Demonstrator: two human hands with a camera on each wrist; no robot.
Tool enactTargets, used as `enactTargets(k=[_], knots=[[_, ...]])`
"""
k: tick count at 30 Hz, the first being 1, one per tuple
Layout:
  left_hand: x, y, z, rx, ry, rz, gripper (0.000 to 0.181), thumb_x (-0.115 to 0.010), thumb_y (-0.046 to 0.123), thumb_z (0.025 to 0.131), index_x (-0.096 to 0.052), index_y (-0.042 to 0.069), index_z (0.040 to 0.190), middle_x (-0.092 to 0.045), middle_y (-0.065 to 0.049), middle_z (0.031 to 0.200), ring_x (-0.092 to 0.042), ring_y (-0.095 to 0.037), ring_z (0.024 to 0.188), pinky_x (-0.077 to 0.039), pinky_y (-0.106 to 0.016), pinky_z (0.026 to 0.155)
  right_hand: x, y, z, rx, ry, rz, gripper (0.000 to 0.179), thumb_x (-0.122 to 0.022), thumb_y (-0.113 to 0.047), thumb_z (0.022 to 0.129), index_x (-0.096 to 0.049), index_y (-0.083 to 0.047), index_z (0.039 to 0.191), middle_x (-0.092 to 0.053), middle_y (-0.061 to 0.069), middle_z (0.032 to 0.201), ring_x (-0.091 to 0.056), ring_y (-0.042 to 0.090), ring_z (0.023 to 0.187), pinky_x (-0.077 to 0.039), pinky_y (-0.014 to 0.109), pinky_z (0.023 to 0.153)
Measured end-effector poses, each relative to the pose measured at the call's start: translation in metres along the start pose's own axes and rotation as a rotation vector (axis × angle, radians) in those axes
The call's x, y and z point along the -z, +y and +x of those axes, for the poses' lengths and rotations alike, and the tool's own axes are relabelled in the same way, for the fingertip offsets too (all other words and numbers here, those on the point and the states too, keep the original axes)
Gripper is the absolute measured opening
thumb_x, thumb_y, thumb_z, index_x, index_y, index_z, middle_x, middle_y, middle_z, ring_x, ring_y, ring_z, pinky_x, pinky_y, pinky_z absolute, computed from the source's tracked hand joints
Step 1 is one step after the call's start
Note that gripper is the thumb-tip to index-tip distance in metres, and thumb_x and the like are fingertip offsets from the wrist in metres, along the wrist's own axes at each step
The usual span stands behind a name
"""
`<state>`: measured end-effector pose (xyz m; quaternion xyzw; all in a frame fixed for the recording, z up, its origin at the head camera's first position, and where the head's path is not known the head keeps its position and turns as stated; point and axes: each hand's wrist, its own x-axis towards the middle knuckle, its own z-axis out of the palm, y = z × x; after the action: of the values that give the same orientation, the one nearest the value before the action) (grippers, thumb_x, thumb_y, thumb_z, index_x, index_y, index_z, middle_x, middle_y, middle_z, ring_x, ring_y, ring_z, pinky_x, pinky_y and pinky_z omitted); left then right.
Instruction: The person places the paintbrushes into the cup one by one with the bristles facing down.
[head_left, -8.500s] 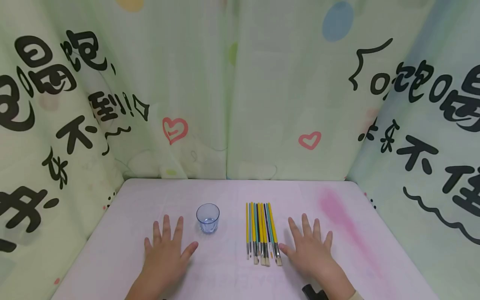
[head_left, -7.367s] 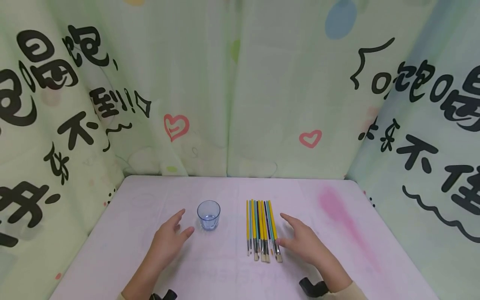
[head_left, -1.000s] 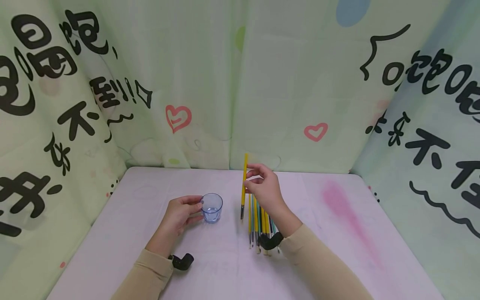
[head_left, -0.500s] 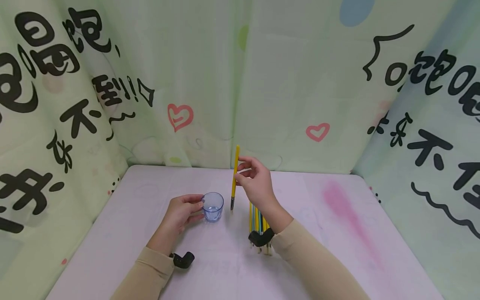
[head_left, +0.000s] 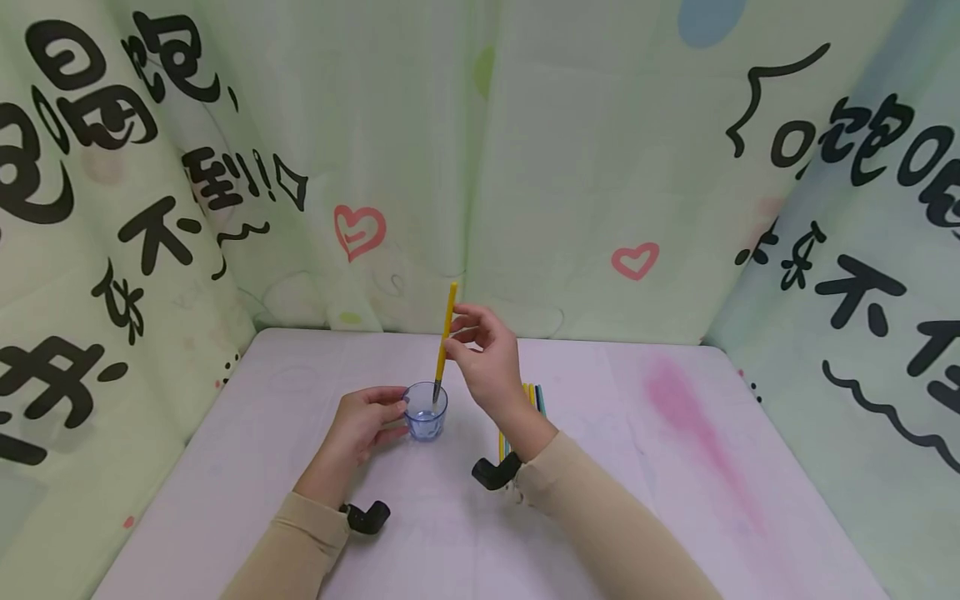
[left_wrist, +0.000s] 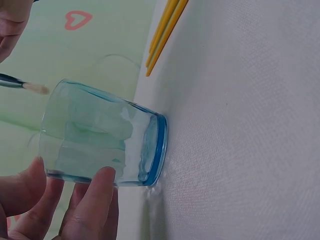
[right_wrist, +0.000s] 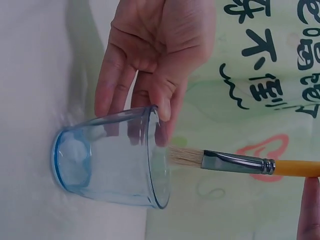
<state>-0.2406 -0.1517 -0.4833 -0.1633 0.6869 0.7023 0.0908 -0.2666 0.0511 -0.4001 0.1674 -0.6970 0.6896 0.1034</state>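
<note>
A clear bluish drinking glass [head_left: 425, 427] stands upright on the table. My left hand [head_left: 363, 423] holds it from the left; in the right wrist view the thumb lies at the rim of the glass [right_wrist: 115, 155] and the fingers behind its side. Between thumb and fingers, my right hand [head_left: 487, 358] pinches the yellow handle of a paintbrush [head_left: 446, 329], bristles down. Both wrist views place the pale bristles of the paintbrush [right_wrist: 186, 156] right at the mouth of the glass. Under the right forearm lie more paintbrushes [head_left: 540, 400], mostly hidden.
The table [head_left: 420, 533] has a pale pink cover with a darker pink streak at right. Printed curtains [head_left: 540, 208] enclose its back and sides. A black wrist mount [head_left: 366, 518] sits at the left cuff, and another black mount [head_left: 495, 472] at the right.
Earlier both hands lay empty beside the glass and the row of paintbrushes. Since then the left hand has taken the glass; the right has carried one paintbrush leftward to the glass mouth.
</note>
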Motion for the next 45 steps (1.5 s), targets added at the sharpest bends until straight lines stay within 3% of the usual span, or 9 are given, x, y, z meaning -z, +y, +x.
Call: enactTargets(k=[6,17,34,45], knots=[[-0.001,-0.001,0.001,-0.007,0.005,0.002,0.033,-0.073,0.003,0.101,-0.074,0.005,0.133,-0.068,-0.021,0.134,-0.077,-0.026,0.106,-0.068,-0.043,0.094,-0.009,0.008,0.002,0.003,-0.016,-0.03,0.042,-0.072,0.004,0.098,-0.068,-0.01,0.137,-0.066,0.02,0.117,-0.066,0.021,0.099,-0.069,0.029,0.084],[0.0,0.002,0.0,0.015,0.0,-0.019,0.037,-0.072,0.004,0.102,-0.071,0.004,0.139,-0.067,-0.021,0.138,-0.073,-0.028,0.115,-0.069,-0.04,0.091,-0.026,0.026,0.004,-0.054,-0.108,-0.088,0.042,-0.07,0.003,0.1,-0.068,-0.012,0.139,-0.068,0.014,0.116,-0.068,0.023,0.101,-0.069,0.029,0.086],[0.002,-0.002,0.001,-0.005,-0.013,-0.035,0.035,-0.072,0.003,0.101,-0.072,0.001,0.136,-0.068,-0.022,0.135,-0.075,-0.02,0.102,-0.069,-0.042,0.091,-0.043,0.047,-0.001,-0.145,-0.134,-0.174,0.043,-0.071,0.0,0.1,-0.072,-0.021,0.138,-0.072,0.007,0.112,-0.067,0.02,0.099,-0.065,0.027,0.076],[0.003,-0.001,0.0,-0.007,-0.016,-0.034,0.035,-0.071,0.002,0.101,-0.07,-0.001,0.137,-0.069,-0.021,0.133,-0.075,-0.016,0.097,-0.067,-0.045,0.095,-0.049,0.054,-0.001,-0.168,-0.145,-0.189,0.044,-0.073,0.001,0.098,-0.074,-0.022,0.136,-0.072,0.005,0.112,-0.066,0.018,0.098,-0.065,0.027,0.078]])
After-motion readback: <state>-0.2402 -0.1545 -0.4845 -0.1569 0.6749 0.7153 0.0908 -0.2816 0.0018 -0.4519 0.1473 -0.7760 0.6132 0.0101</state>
